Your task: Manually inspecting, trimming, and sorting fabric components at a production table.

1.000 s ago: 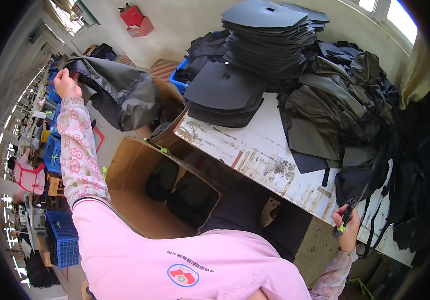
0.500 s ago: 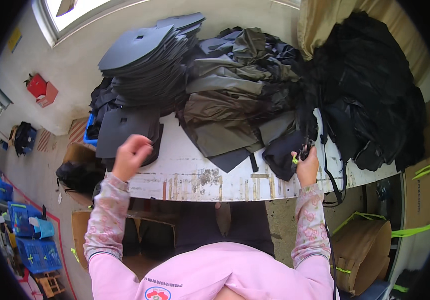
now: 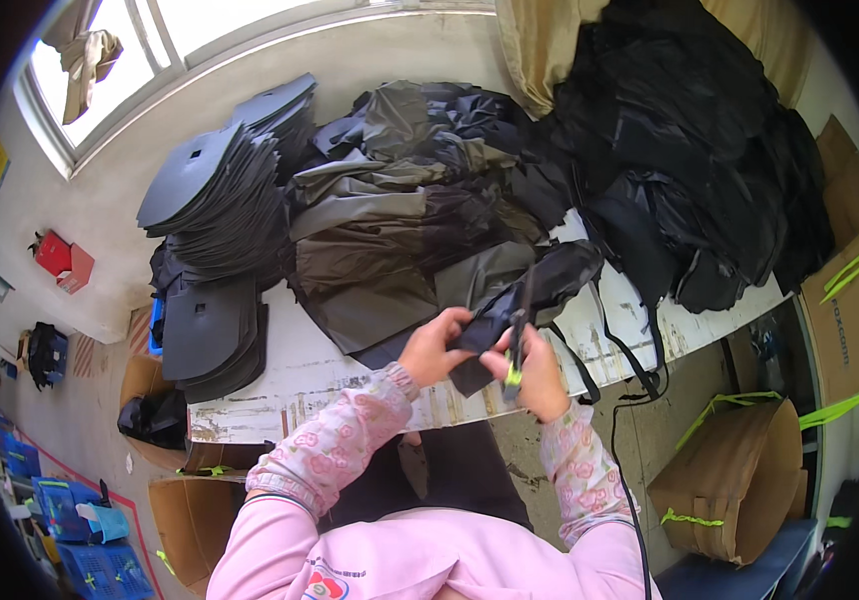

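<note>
My left hand [image 3: 434, 348] pinches the near edge of a black fabric piece [image 3: 490, 318] at the front of the table. Close beside it, my right hand [image 3: 540, 375] is closed around a small dark hand tool [image 3: 518, 340] with a yellow-green part [image 3: 514, 377]. The tool's upper end is thin and blurred, so its exact kind cannot be made out. The black piece stretches up and right from my fingers, lying against a heap of olive and black fabric pieces [image 3: 370, 215]. My fingers hide part of both the tool and the cloth.
Dark grey panels [image 3: 212, 325] are stacked at the left of the white table [image 3: 285, 385]. A big pile of black fabric [image 3: 690, 150] covers its right end, with straps [image 3: 618, 345] hanging over the edge. Cardboard boxes [image 3: 715, 480] stand below. A black cord [image 3: 634, 500] runs along my right arm.
My left hand has moved right from beside the grey panels and taken hold of the black piece. My right hand has come left and lower with the tool. The view has shifted right.
</note>
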Motion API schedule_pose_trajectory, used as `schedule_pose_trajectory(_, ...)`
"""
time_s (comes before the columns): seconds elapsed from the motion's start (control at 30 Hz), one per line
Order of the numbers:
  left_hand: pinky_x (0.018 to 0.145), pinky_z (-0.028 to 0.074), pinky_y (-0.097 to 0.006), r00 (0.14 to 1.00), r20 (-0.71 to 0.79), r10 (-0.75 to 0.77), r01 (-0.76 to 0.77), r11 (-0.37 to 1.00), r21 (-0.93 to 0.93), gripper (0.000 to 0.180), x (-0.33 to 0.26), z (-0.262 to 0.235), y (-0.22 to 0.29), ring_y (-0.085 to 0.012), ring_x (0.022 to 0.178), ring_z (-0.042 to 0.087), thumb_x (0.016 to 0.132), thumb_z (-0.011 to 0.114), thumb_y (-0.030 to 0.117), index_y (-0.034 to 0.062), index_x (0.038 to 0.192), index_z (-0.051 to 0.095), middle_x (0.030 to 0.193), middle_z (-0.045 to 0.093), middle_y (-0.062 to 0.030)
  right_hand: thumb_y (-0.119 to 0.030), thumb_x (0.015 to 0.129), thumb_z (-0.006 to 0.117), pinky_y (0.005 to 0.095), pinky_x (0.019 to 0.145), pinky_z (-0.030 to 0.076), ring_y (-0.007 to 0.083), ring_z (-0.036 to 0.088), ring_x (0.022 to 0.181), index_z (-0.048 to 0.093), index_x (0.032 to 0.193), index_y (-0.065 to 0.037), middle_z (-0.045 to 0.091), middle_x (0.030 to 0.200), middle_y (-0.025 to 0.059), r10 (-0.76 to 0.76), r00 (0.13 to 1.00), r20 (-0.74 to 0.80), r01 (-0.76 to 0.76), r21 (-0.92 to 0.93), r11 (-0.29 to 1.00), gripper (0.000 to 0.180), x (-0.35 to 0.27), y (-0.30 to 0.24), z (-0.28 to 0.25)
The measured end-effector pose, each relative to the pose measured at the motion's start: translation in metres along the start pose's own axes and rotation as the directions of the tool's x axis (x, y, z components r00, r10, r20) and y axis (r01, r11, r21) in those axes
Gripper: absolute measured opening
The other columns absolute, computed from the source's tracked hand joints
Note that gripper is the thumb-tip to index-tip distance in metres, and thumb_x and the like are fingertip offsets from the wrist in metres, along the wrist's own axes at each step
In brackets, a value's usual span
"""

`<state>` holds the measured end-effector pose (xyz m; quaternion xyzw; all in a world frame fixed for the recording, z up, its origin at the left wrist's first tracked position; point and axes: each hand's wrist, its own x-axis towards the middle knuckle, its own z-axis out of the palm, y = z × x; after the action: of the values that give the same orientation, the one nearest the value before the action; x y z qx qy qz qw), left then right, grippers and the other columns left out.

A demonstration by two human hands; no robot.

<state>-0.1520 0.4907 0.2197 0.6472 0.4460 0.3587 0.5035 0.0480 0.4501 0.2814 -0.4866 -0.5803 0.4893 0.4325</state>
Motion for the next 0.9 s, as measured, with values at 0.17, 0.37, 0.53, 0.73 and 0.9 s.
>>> schedule_pose_trajectory(0.17,0.061,0.047,-0.033,0.976,-0.008,0.220,-0.199,0.900,0.389,0.021,-0.063,-0.047,0.048,-0.0239,0.068,0.057,0.070,0.069,-0.005,0.0016,0.086,0.058,0.078,0.053,-0.0101,0.000,0.079,0.075,0.0238,0.071,0.048,0.0088,0.060,0.075,0.053,0.087,-0.005,0.067,0.086,0.0044,-0.007,0.996,0.087,0.004,0.041,0.999,0.024,-0.039,-0.024,-0.034)
schedule_pose_trajectory(0.37,0.066,0.046,-0.040,0.991,-0.027,0.128,-0.073,0.711,0.699,0.026,-0.178,-0.115,0.068,-0.0329,0.079,0.058,0.064,0.068,-0.006,0.0068,0.084,0.057,0.080,0.056,-0.0092,-0.002,0.077,0.078,0.0278,0.072,0.050,0.0154,0.062,0.077,0.057,0.112,-0.002,0.065,0.090,0.0067,-0.160,0.950,-0.267,0.070,-0.316,0.946,0.041,-0.028,-0.001,-0.081)
schedule_pose_trajectory(0.53,0.083,0.044,-0.044,0.859,0.151,-0.488,0.082,0.424,0.902,0.034,-0.253,-0.144,0.060,-0.0309,0.092,0.062,0.069,0.082,0.022,0.0126,0.096,0.065,0.090,0.062,-0.0095,0.004,0.077,0.074,0.0327,0.068,0.054,0.0203,0.067,0.077,0.053,0.096,0.001,0.065,0.085,0.0108,-0.073,0.991,-0.116,0.035,-0.298,0.954,0.029,-0.020,0.061,-0.071)
schedule_pose_trajectory(0.73,0.089,0.047,-0.042,0.995,-0.084,-0.052,0.093,0.785,0.612,0.034,-0.228,-0.116,0.068,-0.0327,0.099,0.060,0.081,0.075,0.023,0.0053,0.107,0.063,0.100,0.063,-0.0122,0.003,0.078,0.074,0.0322,0.068,0.055,0.0194,0.068,0.077,0.053,0.091,0.001,0.066,0.084,0.0084,0.021,1.000,-0.021,-0.024,-0.176,0.984,0.025,-0.041,0.040,-0.037)
schedule_pose_trajectory(0.9,0.096,0.045,-0.042,0.934,-0.232,0.272,-0.012,0.673,0.739,0.043,-0.160,-0.108,0.017,-0.0363,0.113,0.055,0.083,0.073,0.023,0.0070,0.120,0.058,0.117,0.061,-0.0172,-0.006,0.075,0.079,0.0376,0.066,0.051,0.0290,0.067,0.076,0.052,0.093,-0.001,0.066,0.082,0.0110,-0.169,0.978,-0.120,0.090,-0.486,0.869,0.033,-0.016,0.041,-0.027)
